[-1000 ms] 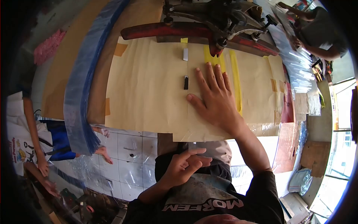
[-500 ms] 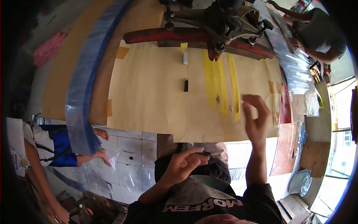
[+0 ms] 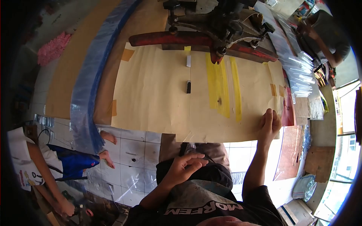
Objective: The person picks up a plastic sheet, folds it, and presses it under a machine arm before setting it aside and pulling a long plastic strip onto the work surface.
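My right hand (image 3: 269,124) rests at the near right corner of the tan paper sheet (image 3: 158,86) that covers the table. Its fingers are curled together against the paper's edge, and I cannot make out anything inside them. My left hand (image 3: 184,165) hovers close to my belly, below the table's edge, with its fingers loosely bent and nothing visible in them. Yellow strips (image 3: 217,84) with a clear strip between them lie on the paper. They run under a red-armed press machine (image 3: 211,35) at the far side.
A small black piece (image 3: 188,86) and a white one (image 3: 188,61) lie mid-paper. A blue plastic roll (image 3: 90,83) curves along the left. Clear plastic bags (image 3: 299,71) pile up at the right, near another person (image 3: 326,32). A second person (image 3: 45,162) stands on the tiled floor.
My right hand lifted off the yellow strips, where it lay flat, swung to the right and came down at the paper's near right corner. My left hand stayed where it was.
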`<state>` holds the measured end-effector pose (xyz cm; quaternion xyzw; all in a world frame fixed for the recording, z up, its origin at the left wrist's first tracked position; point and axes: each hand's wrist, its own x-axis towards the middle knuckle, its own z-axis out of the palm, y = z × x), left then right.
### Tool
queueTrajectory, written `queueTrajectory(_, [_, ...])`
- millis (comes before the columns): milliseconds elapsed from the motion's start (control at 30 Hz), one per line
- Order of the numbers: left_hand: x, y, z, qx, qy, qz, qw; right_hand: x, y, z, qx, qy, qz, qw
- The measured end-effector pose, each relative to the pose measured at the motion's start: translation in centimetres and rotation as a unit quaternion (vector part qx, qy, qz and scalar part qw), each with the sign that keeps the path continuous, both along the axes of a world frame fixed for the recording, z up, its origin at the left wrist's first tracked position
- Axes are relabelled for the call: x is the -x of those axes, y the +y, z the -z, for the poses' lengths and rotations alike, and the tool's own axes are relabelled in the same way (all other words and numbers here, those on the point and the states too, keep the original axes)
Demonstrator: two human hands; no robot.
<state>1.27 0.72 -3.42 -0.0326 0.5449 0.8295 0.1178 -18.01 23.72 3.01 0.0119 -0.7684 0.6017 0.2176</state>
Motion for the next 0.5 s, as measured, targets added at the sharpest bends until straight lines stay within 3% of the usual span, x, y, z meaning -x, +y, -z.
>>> queueTrajectory(300, [-0.24, 0.19, 0.09, 0.001, 0.008, -0.006, 1.0, 0.01, 0.42, 0.34, 0.016, -0.006, -0.021, 1.0])
queueTrajectory(500, [-0.32, 0.15, -0.3, -0.001, 0.008, -0.004, 1.0, 0.09, 0.54, 0.48, -0.032, 0.022, -0.01, 0.999])
